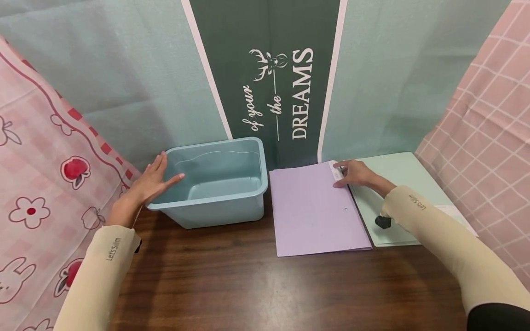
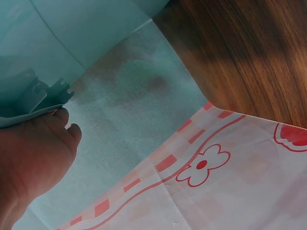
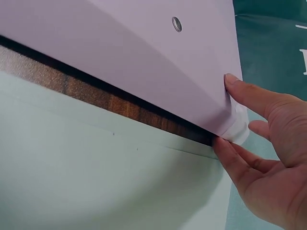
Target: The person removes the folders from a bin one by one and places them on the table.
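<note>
A pale blue plastic basin (image 1: 223, 211) stands on the wooden table at the left. My left hand (image 1: 149, 181) rests at its left rim, fingers fairly straight toward the back corner and thumb spread over the inside; in the left wrist view the hand (image 2: 41, 153) lies against the rim's edge. A lilac file folder (image 1: 314, 216) with a small metal rivet lies to the right of the basin. My right hand (image 1: 352, 174) pinches its far right corner, by a white label (image 1: 336, 171). In the right wrist view the folder's near edge is lifted slightly off the table.
A pale green folder (image 1: 407, 177) lies at the right, partly under my right forearm. Behind stands a grey-green cloth (image 1: 372, 69) with printed words. Pink patterned cloth (image 1: 41, 184) hangs at the left, pink checked cloth (image 1: 492, 138) at the right. Dark wooden table (image 1: 248, 285) runs along the front.
</note>
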Available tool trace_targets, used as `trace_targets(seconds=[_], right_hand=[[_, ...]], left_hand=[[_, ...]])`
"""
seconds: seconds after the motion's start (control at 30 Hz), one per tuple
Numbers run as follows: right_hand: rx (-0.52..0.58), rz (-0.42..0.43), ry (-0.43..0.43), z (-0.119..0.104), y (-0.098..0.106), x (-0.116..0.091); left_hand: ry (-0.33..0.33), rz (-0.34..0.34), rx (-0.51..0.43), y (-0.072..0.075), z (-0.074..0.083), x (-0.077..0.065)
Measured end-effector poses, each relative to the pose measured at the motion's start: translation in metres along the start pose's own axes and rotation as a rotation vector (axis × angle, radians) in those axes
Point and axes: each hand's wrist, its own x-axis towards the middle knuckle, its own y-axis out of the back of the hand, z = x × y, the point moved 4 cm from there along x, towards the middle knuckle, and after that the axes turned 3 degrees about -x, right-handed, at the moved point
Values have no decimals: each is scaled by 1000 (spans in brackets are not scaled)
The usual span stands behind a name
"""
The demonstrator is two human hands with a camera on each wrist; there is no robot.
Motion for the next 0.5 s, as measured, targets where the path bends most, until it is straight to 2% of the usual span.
trace_targets(seconds=[0.33,0.5], right_hand=[[-69,69,83,-5,3,0],[-129,75,101,-6,9,-4]], left_hand=[[4,2,17,0,-1,0],[-3,-9,25,1,1,0]])
